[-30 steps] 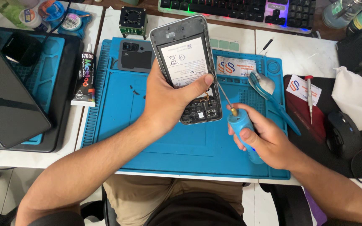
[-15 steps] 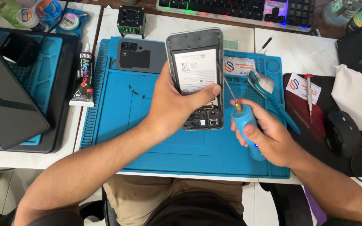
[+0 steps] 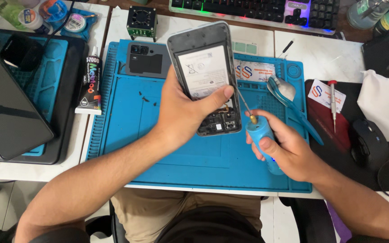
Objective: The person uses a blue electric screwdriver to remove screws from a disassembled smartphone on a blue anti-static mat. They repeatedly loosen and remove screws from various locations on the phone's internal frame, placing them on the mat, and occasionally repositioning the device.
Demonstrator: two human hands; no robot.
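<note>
Phone drifted right, tilted less. Clamped in left hand, long axis near-to-far; right hand clamped on screwdriver, just right.

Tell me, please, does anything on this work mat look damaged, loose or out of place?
Yes. The phone in the left hand has no back cover, so its battery and lower board are bare. Small dark screws lie loose on the blue mat. The right hand holds a blue screwdriver.

Bare forearms without sleeves, hands without gloves or rings, khaki trousers below.
</note>
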